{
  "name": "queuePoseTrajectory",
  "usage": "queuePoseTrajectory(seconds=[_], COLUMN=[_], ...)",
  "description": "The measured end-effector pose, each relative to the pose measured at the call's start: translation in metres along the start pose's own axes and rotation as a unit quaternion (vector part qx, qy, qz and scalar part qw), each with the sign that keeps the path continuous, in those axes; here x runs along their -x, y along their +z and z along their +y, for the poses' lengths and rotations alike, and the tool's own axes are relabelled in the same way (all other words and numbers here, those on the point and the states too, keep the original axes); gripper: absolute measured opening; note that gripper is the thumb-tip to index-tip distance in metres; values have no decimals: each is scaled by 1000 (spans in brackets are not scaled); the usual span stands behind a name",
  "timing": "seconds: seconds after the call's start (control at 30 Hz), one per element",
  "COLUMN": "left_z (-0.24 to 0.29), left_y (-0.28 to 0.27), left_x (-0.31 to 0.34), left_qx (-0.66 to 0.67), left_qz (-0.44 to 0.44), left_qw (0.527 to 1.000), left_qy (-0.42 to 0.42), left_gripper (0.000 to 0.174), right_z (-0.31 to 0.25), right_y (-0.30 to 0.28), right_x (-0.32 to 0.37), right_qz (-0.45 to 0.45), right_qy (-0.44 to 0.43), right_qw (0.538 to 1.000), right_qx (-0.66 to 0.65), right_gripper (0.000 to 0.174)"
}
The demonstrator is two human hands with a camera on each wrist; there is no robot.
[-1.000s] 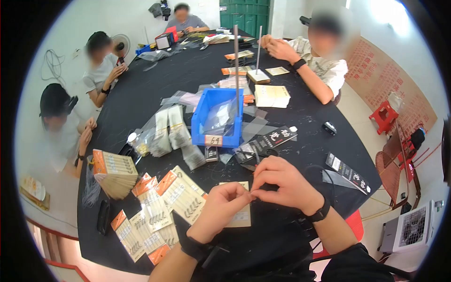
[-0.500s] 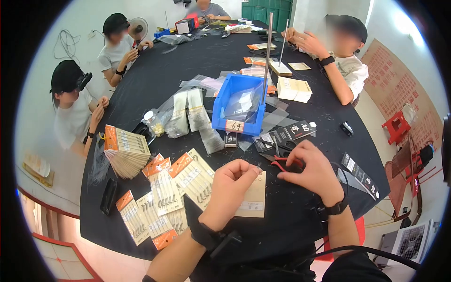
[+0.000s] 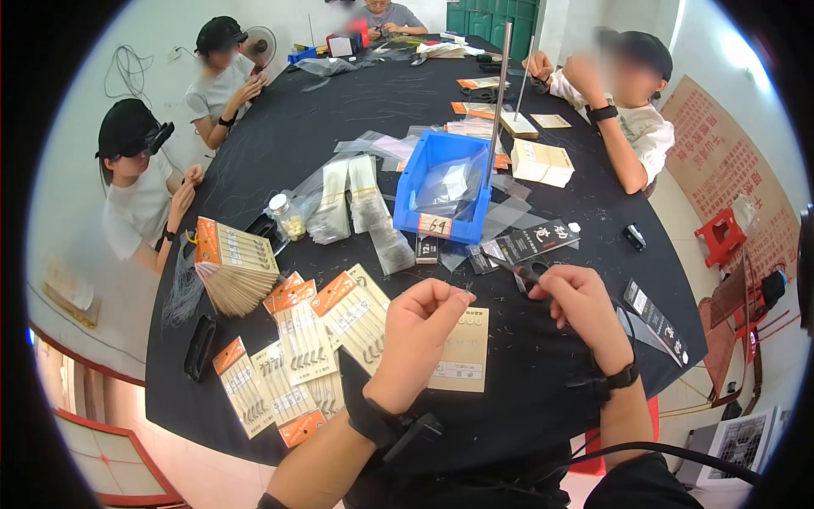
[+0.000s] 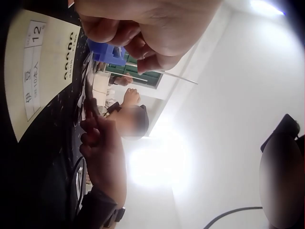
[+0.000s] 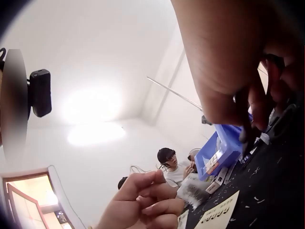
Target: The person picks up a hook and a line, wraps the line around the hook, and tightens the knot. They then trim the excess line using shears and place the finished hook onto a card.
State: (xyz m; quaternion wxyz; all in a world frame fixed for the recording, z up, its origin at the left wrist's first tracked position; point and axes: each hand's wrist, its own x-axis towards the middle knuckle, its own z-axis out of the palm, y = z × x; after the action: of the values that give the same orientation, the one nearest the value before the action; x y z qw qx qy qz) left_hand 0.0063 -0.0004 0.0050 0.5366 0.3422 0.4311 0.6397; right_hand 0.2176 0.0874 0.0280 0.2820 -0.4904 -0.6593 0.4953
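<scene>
Right of the card (image 3: pixel 465 352), your right hand (image 3: pixel 587 310) had gripped and raised the scissors (image 3: pixel 514 268), making cutting possible; your left hand (image 3: pixel 417 335) pinched a tiny, indistinct item (image 3: pixel 470 289).

Free room over black tabletop (image 3: pixel 538 365) right of pale card (image 3: pixel 462 352); obstacles ahead: scissors (image 3: pixel 527 273), blue bin (image 3: pixel 407 220), upright rod (image 3: pixel 500 93)

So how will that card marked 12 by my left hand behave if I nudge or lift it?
The card is probably light, since it looks thin. Nudged, it should slide rather than tip, as it lies flat on the black table. It may stay fairly stiff when lifted, because its edges look straight.
</scene>
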Motion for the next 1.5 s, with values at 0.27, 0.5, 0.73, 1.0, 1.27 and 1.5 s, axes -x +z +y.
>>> queuePoseTrajectory(seconds=[0.27,0.5,0.73,1.0,1.27,1.5], left_z=[-3,-3,0,1,0,-2], left_y=[-3,1,1,0,0,1], left_x=[-1,1,3,3,4,3], left_qx=[-39,-126,-161,-179,-175,-172], left_qz=[9,49,70,51,48,55], left_qw=[999,986,976,975,975,975], left_qy=[29,101,126,124,127,128], left_gripper=[10,9,10,8,7,7], right_z=[-2,-5,-12,-12,-12,-11], right_y=[4,7,9,8,9,9], right_x=[1,8,11,12,12,12], right_qz=[-82,-79,-69,-75,-72,-80], right_qy=[-126,-265,-283,-274,-275,-269], right_qw=[976,959,940,939,938,941], right_qx=[-160,71,175,194,197,190], right_gripper=[26,19,19,17,16,16])
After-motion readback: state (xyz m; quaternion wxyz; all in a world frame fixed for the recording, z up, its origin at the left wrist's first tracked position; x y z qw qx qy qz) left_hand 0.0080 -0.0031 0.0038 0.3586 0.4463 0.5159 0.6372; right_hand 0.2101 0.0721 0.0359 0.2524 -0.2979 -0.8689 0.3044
